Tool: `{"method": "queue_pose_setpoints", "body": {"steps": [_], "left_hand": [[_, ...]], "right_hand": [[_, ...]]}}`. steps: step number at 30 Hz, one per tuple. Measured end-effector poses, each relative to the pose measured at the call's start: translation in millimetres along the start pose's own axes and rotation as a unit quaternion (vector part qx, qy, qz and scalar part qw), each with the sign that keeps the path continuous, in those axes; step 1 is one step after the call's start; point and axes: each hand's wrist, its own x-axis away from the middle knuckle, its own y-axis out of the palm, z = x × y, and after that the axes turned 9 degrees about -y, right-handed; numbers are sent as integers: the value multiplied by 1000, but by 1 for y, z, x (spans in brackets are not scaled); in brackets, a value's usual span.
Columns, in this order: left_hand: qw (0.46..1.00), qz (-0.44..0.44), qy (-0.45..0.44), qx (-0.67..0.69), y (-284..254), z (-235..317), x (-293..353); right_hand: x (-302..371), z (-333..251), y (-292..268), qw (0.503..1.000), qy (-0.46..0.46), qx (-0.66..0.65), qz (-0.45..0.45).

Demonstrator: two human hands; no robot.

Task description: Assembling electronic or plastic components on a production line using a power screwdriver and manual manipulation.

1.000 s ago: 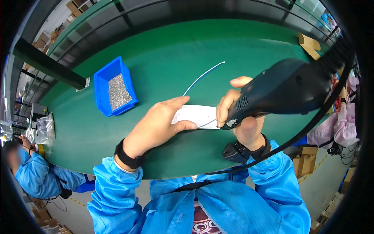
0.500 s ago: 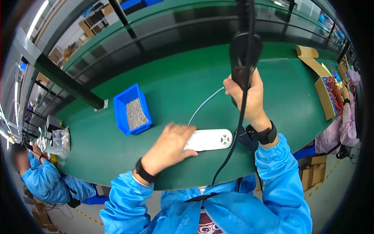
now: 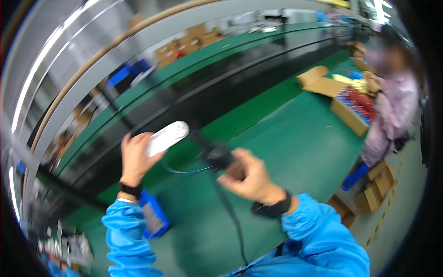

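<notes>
My left hand (image 3: 137,154) is closed on one end of a long white plastic housing with rounded ends (image 3: 168,138), lifted above the table and tilted. In my right hand (image 3: 254,177) is a dark tool with a brown grip section (image 3: 235,170), blurred by motion, so its exact kind is unclear. A black cord (image 3: 230,214) runs below the tool toward the table's near edge. Between the housing and the tool a thin pale-blue cable (image 3: 184,172) hangs in a curve; where its ends sit is hidden.
Below my left hand stands a blue bin of small metal parts (image 3: 154,219) on the green table (image 3: 295,138). At the right lies an open cardboard box with red wires (image 3: 348,115), beside a co-worker in pink (image 3: 390,111). A dark conveyor belt (image 3: 194,99) runs along the back.
The white housing has been lifted off the table, up and left, in my left hand. My right hand has lowered with the tool. The view has swung to the right.
</notes>
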Motion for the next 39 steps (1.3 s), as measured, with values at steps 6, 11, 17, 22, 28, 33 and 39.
{"method": "queue_pose_setpoints", "body": {"steps": [6,11,17,22,28,33,39], "left_hand": [[997,29,-71,10,96,-136,15],[946,-218,-209,-120,110,-79,-5],[966,-125,-220,-53,71,-61,-14],[998,-64,-21,0,23,-40,26],[999,-43,-28,4,-82,32,96],[977,-1,-191,91,-92,76,161],[918,-34,-290,267,-45,73,214]], "right_hand": [[11,5,23,984,-168,58,-34],[18,16,20,981,-182,56,-38],[15,30,18,976,-196,-42,-80],[7,49,22,993,-120,15,-12],[20,94,22,957,59,222,-177],[19,106,16,939,147,179,-254],[17,121,14,952,186,129,-206]]}}
